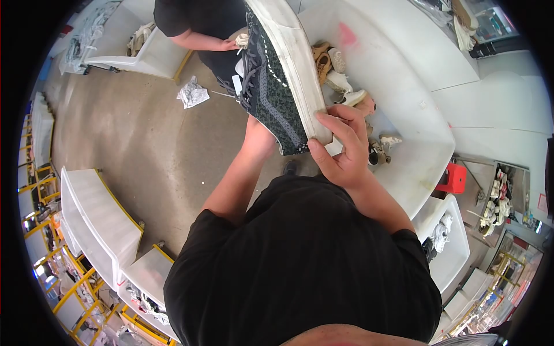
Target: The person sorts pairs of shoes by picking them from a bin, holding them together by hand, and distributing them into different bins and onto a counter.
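Observation:
A sneaker (268, 86) with a dark green and black knit upper, grey laces and a thick off-white sole is held up close before me, cut off by the top edge. My right hand (346, 141) is closed on the lower end of its sole, thumb and fingertips pressing the edge. My left hand (261, 137) reaches up behind the shoe; only the wrist area shows and its fingers are hidden. A white tag (237, 85) shows by the laces.
A large white bin (412, 147) with several shoes (340, 81) stands to the right. Another person (202, 23) in black is ahead, a hand at a cream-coloured item. Crumpled paper (193, 93) lies on the floor. White carts (98, 213) stand left.

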`<state>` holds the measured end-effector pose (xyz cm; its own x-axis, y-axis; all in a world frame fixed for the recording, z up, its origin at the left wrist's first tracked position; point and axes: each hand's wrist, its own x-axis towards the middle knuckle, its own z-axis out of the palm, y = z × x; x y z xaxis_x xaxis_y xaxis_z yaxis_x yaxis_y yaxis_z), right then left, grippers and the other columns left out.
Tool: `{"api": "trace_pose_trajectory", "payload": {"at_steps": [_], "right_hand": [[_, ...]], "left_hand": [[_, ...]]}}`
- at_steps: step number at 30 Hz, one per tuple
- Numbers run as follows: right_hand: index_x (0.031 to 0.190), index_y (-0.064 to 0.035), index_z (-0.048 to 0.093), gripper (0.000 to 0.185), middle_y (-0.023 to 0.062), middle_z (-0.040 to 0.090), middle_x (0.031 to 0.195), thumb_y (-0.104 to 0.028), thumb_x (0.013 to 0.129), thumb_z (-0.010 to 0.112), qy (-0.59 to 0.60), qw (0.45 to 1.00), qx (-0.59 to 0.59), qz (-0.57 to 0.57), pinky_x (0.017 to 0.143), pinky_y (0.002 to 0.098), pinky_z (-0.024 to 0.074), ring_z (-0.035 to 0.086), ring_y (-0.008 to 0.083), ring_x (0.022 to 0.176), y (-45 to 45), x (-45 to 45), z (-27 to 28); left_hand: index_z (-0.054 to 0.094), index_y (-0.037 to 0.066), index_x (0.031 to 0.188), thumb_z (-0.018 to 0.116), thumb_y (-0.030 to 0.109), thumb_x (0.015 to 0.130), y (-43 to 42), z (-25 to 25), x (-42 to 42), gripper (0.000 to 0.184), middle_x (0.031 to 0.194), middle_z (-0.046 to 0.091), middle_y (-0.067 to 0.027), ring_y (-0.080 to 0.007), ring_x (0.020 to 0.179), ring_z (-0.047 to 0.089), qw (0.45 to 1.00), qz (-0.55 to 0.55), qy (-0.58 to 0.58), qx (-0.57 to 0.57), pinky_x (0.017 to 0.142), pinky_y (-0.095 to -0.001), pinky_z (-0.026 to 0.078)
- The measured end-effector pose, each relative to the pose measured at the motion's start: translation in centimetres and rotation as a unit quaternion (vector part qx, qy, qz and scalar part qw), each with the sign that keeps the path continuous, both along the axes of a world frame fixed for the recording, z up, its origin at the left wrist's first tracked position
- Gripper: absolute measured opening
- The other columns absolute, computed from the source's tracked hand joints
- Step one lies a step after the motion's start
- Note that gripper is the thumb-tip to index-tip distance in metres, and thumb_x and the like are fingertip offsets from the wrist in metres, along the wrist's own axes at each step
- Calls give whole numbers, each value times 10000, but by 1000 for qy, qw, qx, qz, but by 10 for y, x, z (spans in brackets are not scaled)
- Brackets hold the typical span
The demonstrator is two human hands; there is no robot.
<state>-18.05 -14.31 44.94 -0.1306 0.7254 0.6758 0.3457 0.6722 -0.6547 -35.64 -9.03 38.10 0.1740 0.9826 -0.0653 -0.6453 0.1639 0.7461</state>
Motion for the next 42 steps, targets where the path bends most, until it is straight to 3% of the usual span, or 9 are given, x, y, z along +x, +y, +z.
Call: {"api": "trace_pose_trajectory", "payload": {"at_steps": [8, 13, 20, 26, 32, 36, 37, 41, 42], "right_hand": [[1271, 5, 628, 463, 180, 536, 1239, -68, 836, 768, -16, 1000, -9, 23, 870, 350, 496, 581, 259, 1035, 0, -6, -2], [1234, -19, 674, 428, 175, 585, 1207, -47, 815, 758, -27, 997, -42, 66, 788, 325, 527, 623, 274, 1030, -2, -32, -7], [1210, 9, 663, 370, 182, 618, 1219, 0, 841, 681, -71, 966, -133, 210, 816, 342, 525, 621, 293, 1039, -1, -67, -57], [1194, -14, 667, 302, 160, 623, 1196, -13, 894, 629, -190, 909, -206, 308, 769, 325, 525, 625, 256, 980, -20, -75, -133], [1166, -27, 680, 261, 146, 624, 1172, -38, 909, 635, -279, 833, -262, 398, 724, 308, 536, 637, 227, 939, -17, -90, -175], [1164, -23, 679, 254, 140, 620, 1169, -40, 917, 621, -298, 808, -271, 430, 736, 311, 537, 639, 219, 940, -27, -109, -182], [1164, -23, 679, 254, 140, 620, 1169, -40, 917, 621, -301, 803, -268, 439, 736, 311, 537, 639, 219, 940, -27, -114, -181], [1170, -15, 671, 252, 135, 617, 1183, -34, 929, 600, -298, 813, -265, 425, 777, 313, 524, 630, 223, 979, -20, -129, -178], [1172, -12, 669, 251, 133, 616, 1188, -31, 934, 592, -304, 813, -267, 418, 791, 315, 519, 626, 225, 994, -16, -130, -178]], "left_hand": [[504, 3, 1430, 657, 133, 979, 2, -7, -3, 493, 1306, 644, -122, -214, 1127, 661, 1000, 11, 4, 24, 954, -371, 557], [560, 13, 1359, 591, 164, 1025, -8, -8, -36, 368, 1216, 678, -114, -210, 1045, 695, 998, -1, -58, -15, 881, -369, 597], [609, 43, 1319, 637, 235, 1004, -61, -65, -114, 370, 1215, 685, -89, -190, 1044, 687, 960, 68, -271, -20, 893, -361, 593], [679, 68, 1191, 553, 325, 1034, -195, -204, -155, 326, 1129, 733, -84, -217, 1008, 709, 925, 204, -261, -186, 944, -438, 566], [695, 144, 1148, 511, 440, 1022, -310, -297, -142, 371, 1118, 736, -62, -248, 1013, 702, 787, 383, -399, -274, 913, -501, 550], [699, 188, 1148, 528, 473, 988, -391, -311, -173, 369, 1145, 728, -37, -255, 1072, 683, 758, 478, -412, -162, 934, -517, 518], [701, 210, 1135, 543, 481, 976, -402, -289, -195, 352, 1124, 728, -26, -252, 1037, 684, 674, 559, -440, -198, 911, -511, 520], [690, 223, 1030, 635, 485, 920, -501, -205, -345, 290, 1027, 724, -1, -216, 922, 706, 577, 722, -380, -31, 734, -434, 576], [670, 180, 1070, 637, 446, 942, -530, -161, -390, 297, 1024, 715, -18, -241, 889, 712, 500, 791, -353, -1, 725, -446, 598]]}}
